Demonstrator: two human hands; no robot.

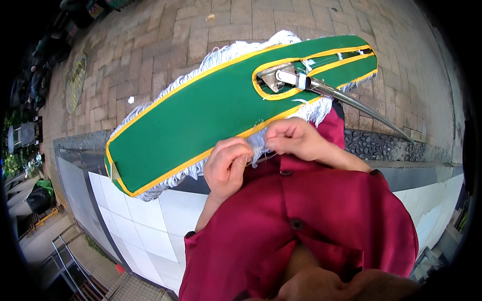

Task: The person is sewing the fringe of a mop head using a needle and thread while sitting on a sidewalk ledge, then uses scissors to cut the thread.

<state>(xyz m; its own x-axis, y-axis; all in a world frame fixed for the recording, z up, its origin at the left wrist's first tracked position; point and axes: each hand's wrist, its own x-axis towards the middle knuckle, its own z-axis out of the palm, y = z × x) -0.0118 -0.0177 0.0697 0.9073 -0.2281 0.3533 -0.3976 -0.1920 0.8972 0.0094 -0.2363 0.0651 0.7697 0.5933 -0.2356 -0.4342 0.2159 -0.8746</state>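
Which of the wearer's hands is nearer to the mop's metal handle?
Right. In the picture, the right hand is left of the metal handle, apart from it; the left hand is farther left and lower.

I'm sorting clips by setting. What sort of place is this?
Probably an outdoor walkway or street side: brick paving spreads out ahead, a pebbled strip borders it, and greenery shows at far left.
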